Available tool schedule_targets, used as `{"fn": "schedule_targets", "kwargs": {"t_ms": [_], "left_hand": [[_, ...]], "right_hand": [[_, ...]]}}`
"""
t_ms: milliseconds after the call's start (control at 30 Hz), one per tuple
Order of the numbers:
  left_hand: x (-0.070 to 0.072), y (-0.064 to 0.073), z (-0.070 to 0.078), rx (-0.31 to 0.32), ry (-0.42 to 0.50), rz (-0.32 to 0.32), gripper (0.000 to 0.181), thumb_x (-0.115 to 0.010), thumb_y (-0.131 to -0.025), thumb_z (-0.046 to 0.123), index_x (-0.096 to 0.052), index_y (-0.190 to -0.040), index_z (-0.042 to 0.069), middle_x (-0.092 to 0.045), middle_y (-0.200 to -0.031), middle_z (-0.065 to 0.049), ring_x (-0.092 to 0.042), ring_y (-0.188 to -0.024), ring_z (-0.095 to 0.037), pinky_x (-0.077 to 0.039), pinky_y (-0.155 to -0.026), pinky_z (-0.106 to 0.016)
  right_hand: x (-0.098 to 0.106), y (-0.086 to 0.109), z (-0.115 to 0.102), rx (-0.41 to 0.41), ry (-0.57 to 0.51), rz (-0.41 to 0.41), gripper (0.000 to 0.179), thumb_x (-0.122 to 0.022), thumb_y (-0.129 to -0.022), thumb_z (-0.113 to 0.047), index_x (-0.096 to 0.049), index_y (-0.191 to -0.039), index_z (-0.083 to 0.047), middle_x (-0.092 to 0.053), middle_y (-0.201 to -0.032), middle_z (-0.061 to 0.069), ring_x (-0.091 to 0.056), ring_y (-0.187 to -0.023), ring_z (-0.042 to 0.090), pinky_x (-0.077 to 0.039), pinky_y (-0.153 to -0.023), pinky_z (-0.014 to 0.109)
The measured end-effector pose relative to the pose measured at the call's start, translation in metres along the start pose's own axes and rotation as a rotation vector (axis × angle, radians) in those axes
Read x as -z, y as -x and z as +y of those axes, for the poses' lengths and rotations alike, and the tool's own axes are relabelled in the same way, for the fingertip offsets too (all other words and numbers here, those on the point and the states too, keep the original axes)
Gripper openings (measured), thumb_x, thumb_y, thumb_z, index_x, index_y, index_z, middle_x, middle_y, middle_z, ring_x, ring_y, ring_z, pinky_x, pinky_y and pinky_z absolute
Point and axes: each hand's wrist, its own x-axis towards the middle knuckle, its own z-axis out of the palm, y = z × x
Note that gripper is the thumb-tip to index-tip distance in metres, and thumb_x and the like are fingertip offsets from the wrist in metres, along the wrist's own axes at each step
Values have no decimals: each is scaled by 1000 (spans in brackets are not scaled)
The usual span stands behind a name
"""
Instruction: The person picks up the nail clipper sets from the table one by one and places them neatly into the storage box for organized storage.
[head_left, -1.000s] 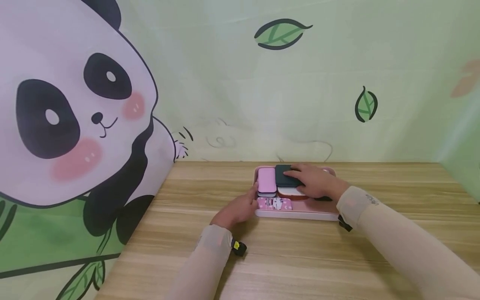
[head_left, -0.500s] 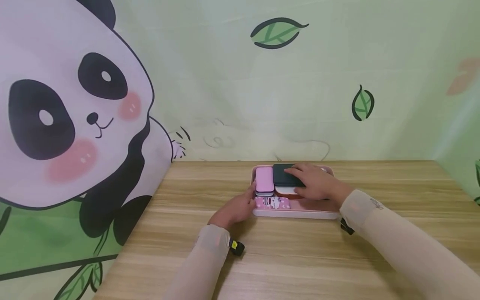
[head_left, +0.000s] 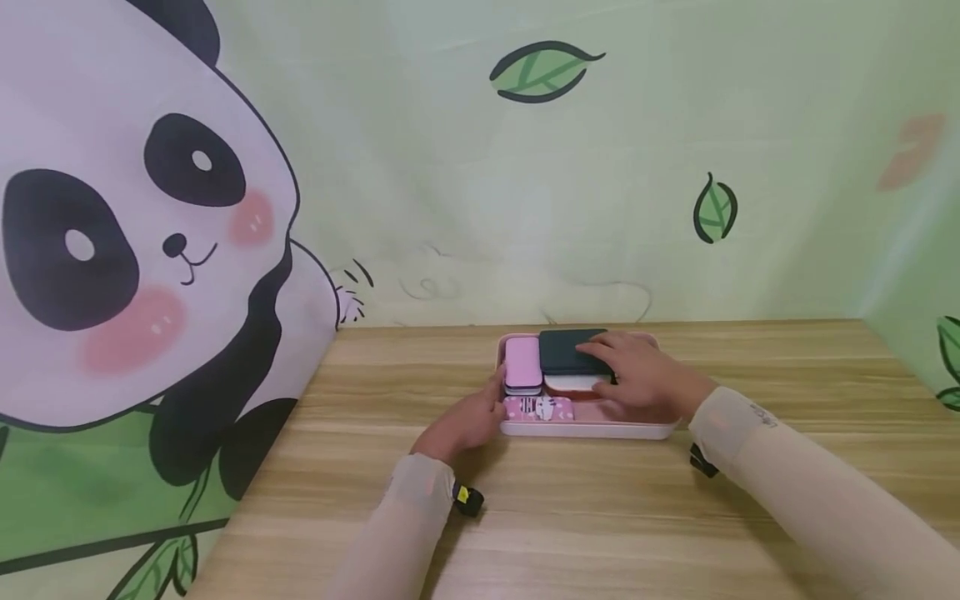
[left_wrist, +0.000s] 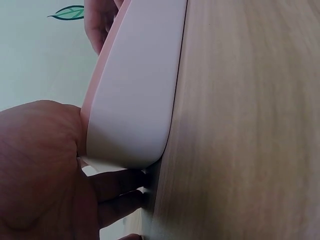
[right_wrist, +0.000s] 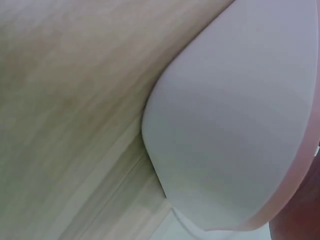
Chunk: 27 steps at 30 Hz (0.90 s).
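A tray (head_left: 592, 431), white outside with a pink rim, stands on the table. My left hand (head_left: 463, 421) touches its left end, with straight fingers down against the outer wall in the left wrist view. Inside are a pink rounded case (head_left: 522, 360), a pink dotted item (head_left: 540, 408) with a cartoon print, and a dark green flat case (head_left: 566, 353). The green case lies on a white-topped item (head_left: 573, 383) with a reddish-brown lower edge. My right hand (head_left: 641, 373) rests over the green case's right part, fingers spread on top and thumb by the front edge. It hides the tray's right side.
The wood-grain table (head_left: 585, 517) reaches back to a pale green backdrop (head_left: 450, 167) with a panda and leaves. A black wrist camera (head_left: 468, 500) sits on my left sleeve, another (head_left: 702, 460) on my right.
The right hand has shifted slightly right over the dark green case, so more of that case shows. The left hand stays at the tray's end. The head view has drifted slightly.
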Motion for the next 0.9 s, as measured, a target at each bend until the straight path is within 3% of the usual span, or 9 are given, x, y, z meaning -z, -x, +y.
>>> {"fn": "schedule_targets", "kwargs": {"t_ms": [167, 433, 667, 900], "left_hand": [[1, 1, 1, 1, -16, 3, 71, -34, -104, 32, 5, -162, 23, -12, -169, 1, -47, -125, -23, -39, -105, -39], [1, 1, 2, 11, -28, -7, 72, -34, -104, 32, 7, -162, 23, -16, -168, -1, -57, -95, -25, -43, -89, -37], [4, 3, 3, 0, -30, -4, 71, -35, -104, 32, 6, -162, 22, -11, -169, 1, -49, -121, -24, -40, -98, -38], [2, 4, 3, -2, -49, -3, 70, -34, -105, 33, 5, -162, 21, -12, -169, 1, -47, -125, -24, -39, -101, -38]], "right_hand": [[2, 3, -1, -11, -34, 3, 67, -64, -91, -41, -43, -152, -24, -42, -155, 12, -38, -141, 38, -29, -113, 64], [4, 9, 1, -70, -80, -15, 68, -67, -90, -38, -44, -152, -21, -40, -155, 13, -35, -143, 38, -30, -115, 61], [4, 14, 1, -66, -84, 1, 67, -66, -92, -37, -43, -152, -21, -32, -160, 17, -32, -144, 41, -30, -114, 62], [4, 22, 6, -80, -101, 0, 66, -66, -93, -36, -43, -152, -19, -31, -160, 18, -33, -143, 41, -30, -115, 61]]}}
